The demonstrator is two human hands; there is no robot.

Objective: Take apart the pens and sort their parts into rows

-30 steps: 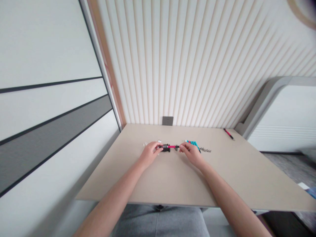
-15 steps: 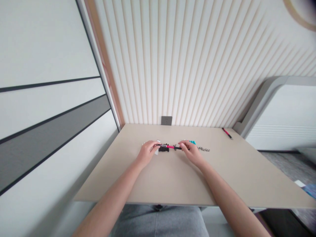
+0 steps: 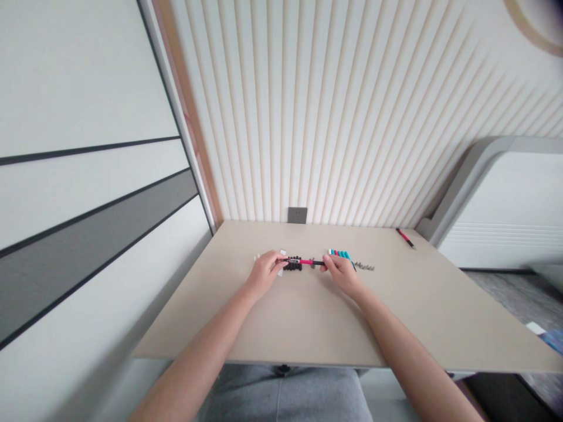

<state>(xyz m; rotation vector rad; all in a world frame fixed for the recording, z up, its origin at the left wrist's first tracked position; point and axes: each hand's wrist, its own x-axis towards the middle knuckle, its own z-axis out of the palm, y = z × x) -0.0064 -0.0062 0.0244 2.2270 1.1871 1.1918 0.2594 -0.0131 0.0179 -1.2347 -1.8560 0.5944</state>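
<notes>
My left hand (image 3: pixel 265 273) and my right hand (image 3: pixel 341 274) both grip a slim pink and black pen (image 3: pixel 305 261), held level above the table. The left hand is at its pink end and the right at its black end. Just below the pen lies a row of black pen parts (image 3: pixel 292 265). Beyond my right hand is a row of teal pen parts (image 3: pixel 340 254), partly hidden by the fingers. Small metal pieces (image 3: pixel 364 266) lie right of them. White bits (image 3: pixel 280 254) sit by my left hand.
Everything lies on a beige table (image 3: pixel 303 319), which meets a ribbed cream wall at the back. A wall socket (image 3: pixel 297 215) sits above the far edge. A loose red and black pen (image 3: pixel 405 238) lies at the far right corner. Tall white panels stand to the left.
The pen has levelled out from a slight tilt. My right hand has shifted a little to the right, and more of the teal row shows behind it.
</notes>
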